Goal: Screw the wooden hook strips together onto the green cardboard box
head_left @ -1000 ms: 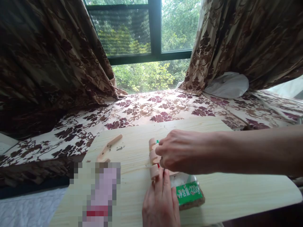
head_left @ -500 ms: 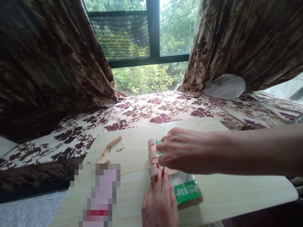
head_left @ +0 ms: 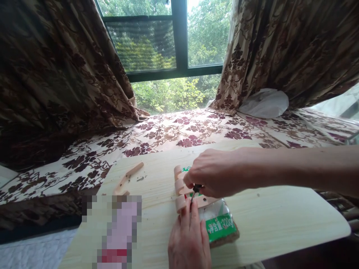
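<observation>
A pale wooden piece with several curved ends point(head_left: 181, 203) lies across a green and white package point(head_left: 221, 227) on the table. My right hand point(head_left: 211, 172) is closed around the dark handle of a small screwdriver point(head_left: 197, 188), its thin shaft pointing down at the wood near the front curved end. My left hand point(head_left: 190, 239) rests at the package's left side, fingers stretched forward on the wood beside the tool's tip. A dark hole shows in the front wooden arm. The tip itself is hard to make out.
Another bent wooden piece point(head_left: 127, 179) lies at the table's left, with small dark bits point(head_left: 141, 178) beside it. A blurred pink item point(head_left: 120, 228) is at the front left. Behind the table point(head_left: 280, 220) are patterned cloth, a white bag point(head_left: 266, 102), curtains and a window.
My right hand has turned and lifted slightly, so the tool's dark handle and the hole in the wood now show. My left hand has stayed nearly in place.
</observation>
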Tool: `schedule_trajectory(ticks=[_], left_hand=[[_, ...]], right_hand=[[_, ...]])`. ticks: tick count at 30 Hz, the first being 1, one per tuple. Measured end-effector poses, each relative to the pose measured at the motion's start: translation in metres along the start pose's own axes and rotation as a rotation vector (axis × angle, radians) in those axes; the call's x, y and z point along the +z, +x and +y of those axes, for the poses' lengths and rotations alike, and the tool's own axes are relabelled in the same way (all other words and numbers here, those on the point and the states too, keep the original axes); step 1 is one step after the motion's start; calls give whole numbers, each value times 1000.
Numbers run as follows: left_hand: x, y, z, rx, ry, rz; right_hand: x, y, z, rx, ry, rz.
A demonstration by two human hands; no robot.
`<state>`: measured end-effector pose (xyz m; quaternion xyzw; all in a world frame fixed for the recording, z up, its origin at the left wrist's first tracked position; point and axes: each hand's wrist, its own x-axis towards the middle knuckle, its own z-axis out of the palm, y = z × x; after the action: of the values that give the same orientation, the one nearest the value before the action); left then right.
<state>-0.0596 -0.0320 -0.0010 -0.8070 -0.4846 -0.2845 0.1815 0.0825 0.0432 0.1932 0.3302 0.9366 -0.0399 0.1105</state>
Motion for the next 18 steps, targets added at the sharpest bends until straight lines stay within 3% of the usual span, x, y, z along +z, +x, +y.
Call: schedule_trajectory(ticks=[3,9,16,18], left_hand=[[0,-2,3,19,4,-2],[4,-4,11,-107,-41,18],[6,-4,10,-101,-60,26],[4,-3,10,-98,-40,24]], right_hand=[[-4,0,-1,-87,-35,-11],[-2,5,1,-73,-26,-36],[3,4,6,218,105,-119],[2,0,4,208,51,-126]])
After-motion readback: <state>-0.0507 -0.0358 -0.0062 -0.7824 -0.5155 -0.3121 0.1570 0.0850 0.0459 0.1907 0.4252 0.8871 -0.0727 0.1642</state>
